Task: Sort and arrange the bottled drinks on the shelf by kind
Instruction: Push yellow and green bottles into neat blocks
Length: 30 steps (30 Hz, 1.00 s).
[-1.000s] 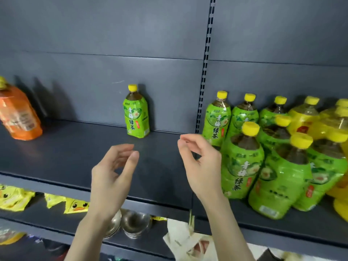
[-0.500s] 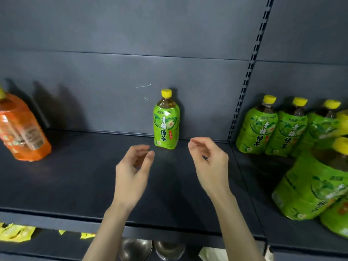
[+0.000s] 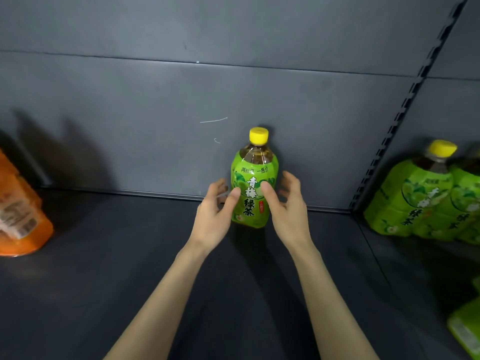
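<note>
A lone green tea bottle [image 3: 253, 178] with a yellow cap stands upright against the back panel of the dark shelf [image 3: 130, 268]. My left hand [image 3: 213, 214] is cupped at its left side and my right hand [image 3: 288, 211] at its right side. Both hands have spread fingers, and both thumbs lie over the front of the label. The bottle rests on the shelf and no firm grip shows. More green tea bottles [image 3: 415, 198] of the same kind stand grouped at the right. An orange drink bottle [image 3: 18, 216] sits at the far left edge.
A slotted upright rail [image 3: 389, 141] divides the back panel between the lone bottle and the green group. Another green bottle [image 3: 465, 331] pokes in at the bottom right corner. Bare shelf lies between the orange bottle and my hands.
Both hands have moved forward from mid-shelf and now flank the lone green bottle. The view has shifted left and closer, so most of the right-hand bottles have left the frame.
</note>
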Tool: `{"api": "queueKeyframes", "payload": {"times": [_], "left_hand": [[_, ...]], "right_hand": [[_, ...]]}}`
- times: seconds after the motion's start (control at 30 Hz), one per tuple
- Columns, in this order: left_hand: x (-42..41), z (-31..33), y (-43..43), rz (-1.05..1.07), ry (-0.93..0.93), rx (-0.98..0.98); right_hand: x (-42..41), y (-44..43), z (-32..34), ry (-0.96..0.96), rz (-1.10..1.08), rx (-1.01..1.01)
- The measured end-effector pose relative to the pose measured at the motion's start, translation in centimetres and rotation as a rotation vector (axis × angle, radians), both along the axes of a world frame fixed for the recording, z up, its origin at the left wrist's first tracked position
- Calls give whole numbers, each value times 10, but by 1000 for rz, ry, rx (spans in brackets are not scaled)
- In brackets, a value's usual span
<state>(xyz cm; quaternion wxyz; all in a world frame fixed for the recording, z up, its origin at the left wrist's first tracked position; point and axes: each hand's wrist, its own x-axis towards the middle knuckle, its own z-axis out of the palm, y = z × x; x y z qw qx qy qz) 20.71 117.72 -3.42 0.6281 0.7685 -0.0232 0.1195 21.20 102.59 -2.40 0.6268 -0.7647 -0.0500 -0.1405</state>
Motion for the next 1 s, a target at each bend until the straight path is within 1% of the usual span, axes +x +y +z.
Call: {"api": "queueKeyframes", "payload": {"times": [0.13, 0.23, 0.4, 0.53, 0.77, 1.0], "left_hand": [[14, -1, 6, -155, 16, -108], [18, -1, 9, -230, 17, -118], [12, 2, 25, -219, -15, -20], [-7, -6, 53, -176, -18, 27], [-43, -8, 127, -106, -32, 20], [-84, -11, 195, -165, -40, -93]], "right_hand": [[13, 3, -8, 17, 97, 39], [17, 7, -11, 16, 119, 44], [10, 13, -11, -8, 55, 18], [-6, 36, -16, -4, 56, 3], [-38, 114, -14, 18, 92, 31], [-75, 193, -26, -37, 47, 53]]}}
